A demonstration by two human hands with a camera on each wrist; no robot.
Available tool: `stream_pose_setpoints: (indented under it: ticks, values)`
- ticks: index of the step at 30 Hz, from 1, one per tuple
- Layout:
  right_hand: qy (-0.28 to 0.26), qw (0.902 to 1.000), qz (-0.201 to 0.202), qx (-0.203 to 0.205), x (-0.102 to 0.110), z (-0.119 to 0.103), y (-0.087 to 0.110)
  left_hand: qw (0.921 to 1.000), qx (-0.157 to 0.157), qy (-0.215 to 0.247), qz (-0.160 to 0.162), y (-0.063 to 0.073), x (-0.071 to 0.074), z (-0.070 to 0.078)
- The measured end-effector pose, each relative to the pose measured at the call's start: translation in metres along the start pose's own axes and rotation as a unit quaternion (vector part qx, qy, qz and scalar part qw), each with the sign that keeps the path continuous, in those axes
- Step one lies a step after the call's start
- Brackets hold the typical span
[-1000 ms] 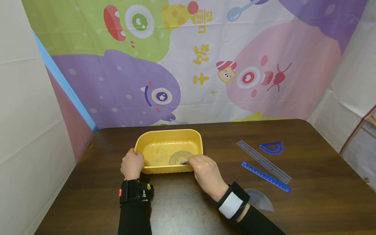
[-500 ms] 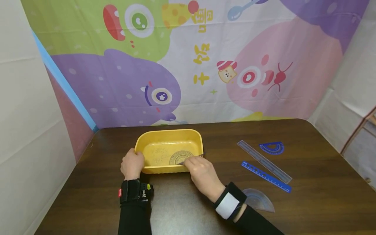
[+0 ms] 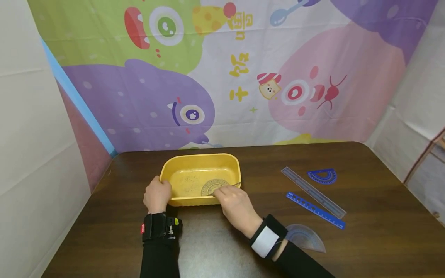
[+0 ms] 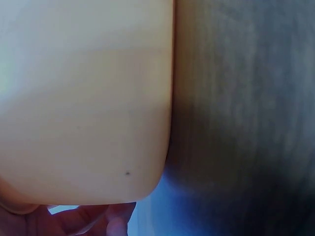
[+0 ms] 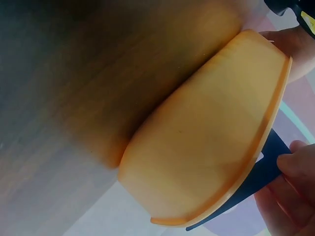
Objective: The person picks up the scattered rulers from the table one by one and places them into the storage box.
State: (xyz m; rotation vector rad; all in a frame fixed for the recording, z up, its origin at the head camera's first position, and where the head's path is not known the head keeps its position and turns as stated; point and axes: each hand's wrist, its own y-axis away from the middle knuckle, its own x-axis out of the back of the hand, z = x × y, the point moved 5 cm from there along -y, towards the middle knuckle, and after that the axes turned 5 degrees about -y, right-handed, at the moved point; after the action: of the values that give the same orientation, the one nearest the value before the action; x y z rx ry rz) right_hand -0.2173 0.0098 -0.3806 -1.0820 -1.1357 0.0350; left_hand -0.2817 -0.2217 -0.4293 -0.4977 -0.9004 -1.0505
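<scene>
A yellow plastic tub (image 3: 194, 202) stands on the table, and my left hand (image 3: 157, 195) grips its left end at the rim. Over the tub's front right rim, my right hand (image 3: 238, 206) pinches a dark blue set square (image 5: 268, 169). In the head view only thin slivers of the set square show, either side of the fingers. The right wrist view has it flat and slanting just past the rim, with thumb and fingers on its near corner. A clear round-edged protractor (image 3: 211, 185) with dark markings lies inside the tub, partly covered by the right hand.
To the right on the brown table (image 3: 375, 200) lie a clear ruler (image 3: 313, 192), a blue ruler (image 3: 315, 210) and a small blue protractor (image 3: 322, 176). A clear half-round protractor (image 3: 307, 237) lies beside the right wrist. A cartoon cloth (image 3: 236, 127) hangs behind.
My right hand has slid a little left along the tub's front rim with the set square, whose edge now shows to the right of the fingers. The left hand keeps its grip.
</scene>
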Motion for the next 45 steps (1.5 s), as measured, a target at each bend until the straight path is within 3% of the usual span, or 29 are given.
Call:
stream_pose_setpoints:
  ticks: [16,33,40,45]
  values:
    - [0.01,0.9998,-0.014,0.007,-0.008,0.001,-0.005,1.0,-0.001,0.0,-0.003,0.0,-0.002,0.003]
    - [-0.002,0.9982,-0.057,-0.015,-0.015,0.009,0.006,1.0,-0.002,-0.002,-0.002,0.001,0.0,0.003]
    - [-0.012,0.9993,-0.031,-0.017,-0.003,0.014,0.01,1.0,-0.004,-0.001,0.001,0.0,0.0,0.002]
    - [-0.039,0.9972,-0.039,-0.052,0.007,0.023,0.016,1.0,-0.002,-0.003,0.004,-0.001,-0.001,0.002]
